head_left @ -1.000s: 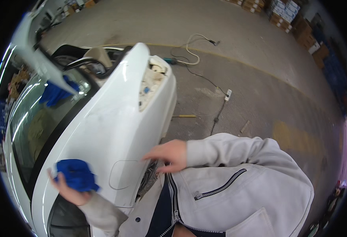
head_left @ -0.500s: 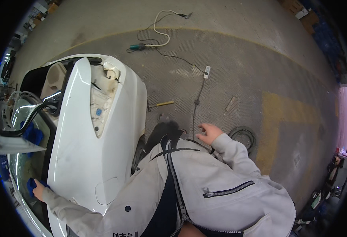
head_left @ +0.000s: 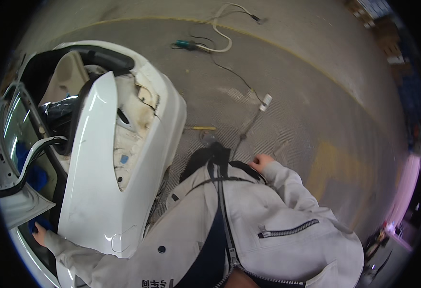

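Left hand (head_left: 39,235) grasping blue cloth (head_left: 39,223) by the white car's (head_left: 90,187) rear window (head_left: 51,182), right hand (head_left: 262,162) curled beside the jacket (head_left: 268,206) (can't tell how tightly), light socket (head_left: 136,161) bare, how much is done or left unclear.

White car (head_left: 88,185) cut off at lower edge

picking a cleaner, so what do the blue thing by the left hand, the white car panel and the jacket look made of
Blue thing: probably soft matte cloth, from its dull, limp look. White car panel: glossy paint, from the bright reflections; metal or plastic underneath is unclear. Jacket: matte, likely woven fabric, from its soft creases; fibre can't be told.
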A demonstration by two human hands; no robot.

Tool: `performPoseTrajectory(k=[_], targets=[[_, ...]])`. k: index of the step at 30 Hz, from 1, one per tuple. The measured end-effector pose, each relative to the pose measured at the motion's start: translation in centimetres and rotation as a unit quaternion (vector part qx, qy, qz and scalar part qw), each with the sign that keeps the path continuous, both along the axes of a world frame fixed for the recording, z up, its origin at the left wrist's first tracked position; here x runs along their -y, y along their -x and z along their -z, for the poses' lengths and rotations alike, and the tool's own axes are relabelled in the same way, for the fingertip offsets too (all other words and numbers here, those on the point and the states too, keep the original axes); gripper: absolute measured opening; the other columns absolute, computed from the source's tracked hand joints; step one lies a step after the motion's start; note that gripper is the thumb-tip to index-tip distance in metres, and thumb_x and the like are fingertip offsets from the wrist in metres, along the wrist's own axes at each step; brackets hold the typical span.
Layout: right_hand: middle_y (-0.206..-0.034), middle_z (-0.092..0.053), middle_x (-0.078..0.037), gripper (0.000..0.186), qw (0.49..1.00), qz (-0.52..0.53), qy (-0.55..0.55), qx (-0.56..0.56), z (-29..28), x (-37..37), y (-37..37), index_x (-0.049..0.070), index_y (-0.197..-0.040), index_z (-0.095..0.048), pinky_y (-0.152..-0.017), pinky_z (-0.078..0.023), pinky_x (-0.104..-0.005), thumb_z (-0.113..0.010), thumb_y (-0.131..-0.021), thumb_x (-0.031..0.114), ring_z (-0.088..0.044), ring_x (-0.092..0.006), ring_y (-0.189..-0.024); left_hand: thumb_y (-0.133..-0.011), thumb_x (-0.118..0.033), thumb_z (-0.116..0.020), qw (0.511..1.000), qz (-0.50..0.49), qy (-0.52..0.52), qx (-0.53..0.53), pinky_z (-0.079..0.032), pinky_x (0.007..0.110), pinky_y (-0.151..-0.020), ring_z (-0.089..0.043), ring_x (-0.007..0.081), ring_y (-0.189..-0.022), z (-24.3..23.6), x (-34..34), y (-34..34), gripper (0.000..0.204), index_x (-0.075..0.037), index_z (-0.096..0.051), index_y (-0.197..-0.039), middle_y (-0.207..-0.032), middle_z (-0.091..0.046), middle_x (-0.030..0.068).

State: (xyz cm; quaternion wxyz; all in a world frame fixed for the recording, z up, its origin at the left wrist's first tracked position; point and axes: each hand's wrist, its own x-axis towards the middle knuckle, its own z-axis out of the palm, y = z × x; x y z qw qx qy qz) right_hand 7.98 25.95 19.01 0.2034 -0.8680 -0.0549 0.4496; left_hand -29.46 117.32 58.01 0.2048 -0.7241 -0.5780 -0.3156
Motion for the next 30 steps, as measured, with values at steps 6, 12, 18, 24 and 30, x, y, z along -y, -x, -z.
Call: performPoseTrajectory(k=[6, 12, 18, 24, 30], targets=[[-0.093, -0.074, -0.019, 0.047, 0.995, 0.052, 0.078, 0.02, 7.3, 2.7, -7.0, 0.004, -0.097, -0.074, -0.085, -0.056, -0.0451, -0.07, -0.089, 0.05, -0.071, -0.0391, -0.092, -0.094, -0.02, -0.069, 0.97, 0.159, -0.151, -0.107, -0.05, 0.039, -0.101, -0.067, 0.032, -0.111, 0.5, 13.7, -3.3, 0.029, -0.002, -0.075, -0.117, -0.121, -0.072, 0.0178], [-0.078, -0.074, -0.016, 0.04, 0.974, 0.176, 0.048, -0.131, 11.8, 4.5, -11.3, 0.003, -0.093, -0.074, -0.074, -0.059, -0.0434, -0.071, -0.09, 0.042, -0.073, -0.031, -0.068, -0.091, 0.001, -0.062, 0.923, 0.373, -0.088, 0.009, -0.052, 0.041, -0.094, -0.066, 0.0343, -0.103, 7.2, 32.3, -19.5, 0.021, 0.001, -0.071, -0.11, -0.113, -0.07, 0.0181], [-0.078, -0.074, -0.012, 0.039, 0.982, 0.136, 0.093, -0.094, 16.4, 3.6, -17.9, 0.002, -0.096, -0.075, -0.064, -0.058, -0.0397, -0.066, -0.095, 0.04, -0.072, -0.0236, -0.063, -0.076, 0.005, -0.064, 0.826, 0.55, 0.069, -0.099, -0.049, 0.046, -0.098, -0.064, 0.0388, -0.11, 10.8, 38.4, -41.1, 0.042, 0.0, -0.072, -0.117, -0.118, -0.069, 0.0194], [-0.082, -0.076, -0.011, 0.041, 0.989, 0.038, 0.003, -0.141, 11.6, 2.2, -21.1, 0.002, -0.094, -0.075, -0.068, -0.057, -0.0364, -0.068, -0.095, 0.042, -0.072, -0.0215, -0.068, -0.096, -0.038, -0.067, 0.938, 0.281, -0.005, -0.201, -0.044, 0.05, -0.105, -0.062, 0.0334, -0.118, 18.0, 35.1, -54.2, 0.049, -0.007, -0.063, -0.133, -0.123, -0.068, 0.0143], [-0.074, -0.073, -0.01, 0.039, 0.992, 0.025, -0.018, -0.12, 7.6, 8.0, -30.7, 0.004, -0.087, -0.074, -0.066, -0.056, -0.0364, -0.068, -0.094, 0.042, -0.07, -0.0206, -0.064, -0.095, -0.039, -0.069, 0.94, 0.283, -0.067, -0.181, -0.051, 0.044, -0.09, -0.067, 0.0325, -0.103, 18.4, 35.1, -54.7, 0.043, -0.007, -0.068, -0.124, -0.111, -0.072, 0.0126]])
